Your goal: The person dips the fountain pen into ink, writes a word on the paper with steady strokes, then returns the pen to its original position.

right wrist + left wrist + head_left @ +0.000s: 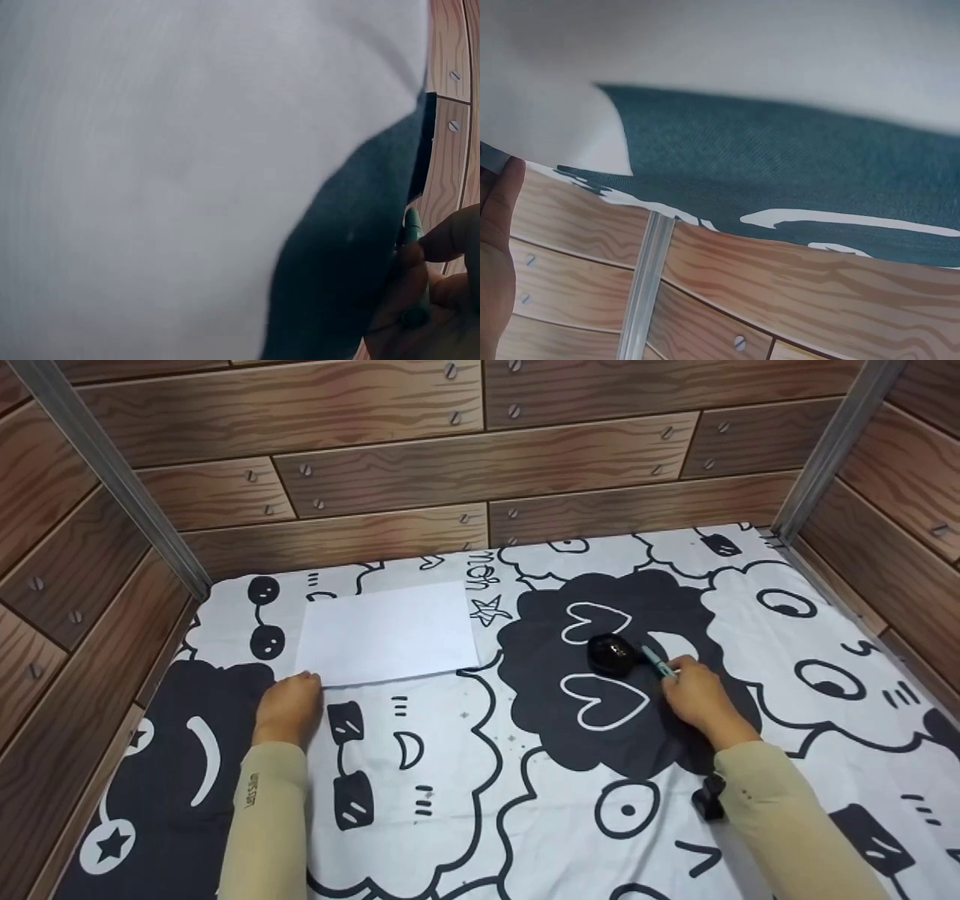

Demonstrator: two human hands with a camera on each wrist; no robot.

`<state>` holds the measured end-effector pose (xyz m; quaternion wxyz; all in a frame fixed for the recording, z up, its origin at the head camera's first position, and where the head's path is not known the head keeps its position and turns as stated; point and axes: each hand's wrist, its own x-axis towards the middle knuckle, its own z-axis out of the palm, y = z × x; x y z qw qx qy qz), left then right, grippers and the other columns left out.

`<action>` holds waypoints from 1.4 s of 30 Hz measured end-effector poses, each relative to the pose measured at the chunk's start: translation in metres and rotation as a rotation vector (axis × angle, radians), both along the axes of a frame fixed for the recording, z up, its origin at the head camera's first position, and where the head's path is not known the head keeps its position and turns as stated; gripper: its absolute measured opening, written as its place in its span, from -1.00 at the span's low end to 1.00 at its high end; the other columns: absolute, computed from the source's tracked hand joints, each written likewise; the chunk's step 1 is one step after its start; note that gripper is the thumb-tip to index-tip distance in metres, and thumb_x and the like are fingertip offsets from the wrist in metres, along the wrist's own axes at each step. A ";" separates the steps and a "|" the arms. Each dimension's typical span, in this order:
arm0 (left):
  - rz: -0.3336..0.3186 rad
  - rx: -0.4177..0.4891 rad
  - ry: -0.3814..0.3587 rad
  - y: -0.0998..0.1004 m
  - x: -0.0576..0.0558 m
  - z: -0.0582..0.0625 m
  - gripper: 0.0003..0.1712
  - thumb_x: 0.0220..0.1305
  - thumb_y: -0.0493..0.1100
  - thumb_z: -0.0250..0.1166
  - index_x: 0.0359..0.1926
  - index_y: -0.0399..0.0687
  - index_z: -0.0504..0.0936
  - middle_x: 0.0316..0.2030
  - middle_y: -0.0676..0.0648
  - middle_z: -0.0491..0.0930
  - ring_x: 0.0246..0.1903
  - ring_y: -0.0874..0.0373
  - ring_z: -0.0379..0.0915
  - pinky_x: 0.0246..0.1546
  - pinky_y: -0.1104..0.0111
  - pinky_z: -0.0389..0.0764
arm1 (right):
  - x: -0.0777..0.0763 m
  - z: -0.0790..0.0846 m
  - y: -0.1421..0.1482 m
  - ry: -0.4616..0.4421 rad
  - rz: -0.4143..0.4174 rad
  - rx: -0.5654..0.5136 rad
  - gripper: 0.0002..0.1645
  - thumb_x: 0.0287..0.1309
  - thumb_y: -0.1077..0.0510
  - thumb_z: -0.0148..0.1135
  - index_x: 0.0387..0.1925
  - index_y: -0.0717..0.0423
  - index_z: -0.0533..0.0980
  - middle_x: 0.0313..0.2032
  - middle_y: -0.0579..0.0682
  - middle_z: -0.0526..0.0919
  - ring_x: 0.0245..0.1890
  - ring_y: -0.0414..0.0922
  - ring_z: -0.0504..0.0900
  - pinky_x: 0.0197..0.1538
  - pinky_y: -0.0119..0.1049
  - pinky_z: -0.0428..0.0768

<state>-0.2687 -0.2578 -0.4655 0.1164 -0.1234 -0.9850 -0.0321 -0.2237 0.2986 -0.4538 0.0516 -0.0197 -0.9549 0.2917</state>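
A stack or sheet of white paper (390, 634) lies flat on the patterned cloth at left of centre. My left hand (289, 706) is at its near left corner, fingers curled, pinching that corner. In the left wrist view only part of the left hand (496, 255) shows, at the left edge. My right hand (701, 697) grips a teal marker (658, 661) between thumb and fingers, its tip pointing away to the left. Close beyond that tip sits a glossy black rounded object (611, 654), whose kind I cannot tell. The marker (413, 225) also appears in the right wrist view.
A black-and-white cartoon cloth (450, 750) covers the table, slightly wrinkled at the near right. Wood-print panels (390, 472) stand behind and at both sides, joined by grey corner posts (832, 450). A small black item (709, 799) is by the right sleeve.
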 end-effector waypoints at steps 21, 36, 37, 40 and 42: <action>-0.095 -0.105 0.077 0.011 0.005 -0.001 -0.87 -0.06 -0.52 0.18 -0.51 -0.25 0.52 -0.53 -0.20 0.56 -0.54 -0.23 0.53 -0.49 -0.03 0.53 | 0.002 0.005 0.002 0.101 -0.025 -0.004 -0.66 0.32 0.17 0.04 -0.01 0.36 0.43 -0.33 0.28 0.59 -0.33 0.20 0.55 -0.22 0.10 0.45; -0.172 -0.149 0.037 0.021 0.014 0.001 -0.72 0.14 -0.48 0.17 -0.12 -0.28 0.63 -0.23 -0.20 0.64 -0.35 -0.15 0.60 -0.28 0.06 0.61 | 0.003 0.006 0.002 0.144 -0.047 -0.054 -0.70 0.26 0.15 0.17 -0.14 0.35 0.46 -0.28 0.31 0.61 -0.26 0.20 0.56 -0.17 0.06 0.47; -0.179 -0.147 0.043 0.022 0.014 0.000 -0.72 0.14 -0.48 0.17 -0.12 -0.28 0.63 -0.23 -0.20 0.64 -0.35 -0.15 0.61 -0.29 0.05 0.61 | 0.003 0.006 0.002 0.148 -0.050 -0.055 -0.70 0.25 0.15 0.17 -0.15 0.35 0.46 -0.30 0.30 0.61 -0.28 0.19 0.56 -0.18 0.05 0.46; -0.189 -0.146 0.034 0.025 0.015 -0.001 -0.69 0.15 -0.48 0.17 -0.08 -0.28 0.64 -0.17 -0.22 0.64 -0.30 -0.16 0.61 -0.25 0.05 0.61 | 0.003 0.006 0.002 0.165 -0.052 -0.056 -0.71 0.24 0.16 0.19 -0.16 0.34 0.45 -0.33 0.27 0.60 -0.32 0.16 0.56 -0.22 0.02 0.46; -0.201 -0.151 0.028 0.028 0.016 -0.001 -0.66 0.13 -0.50 0.18 -0.05 -0.28 0.64 -0.13 -0.23 0.63 -0.26 -0.16 0.61 -0.23 0.05 0.61 | 0.003 0.006 0.002 0.172 -0.055 -0.056 -0.71 0.24 0.16 0.19 -0.16 0.34 0.45 -0.34 0.26 0.59 -0.34 0.15 0.55 -0.24 0.00 0.45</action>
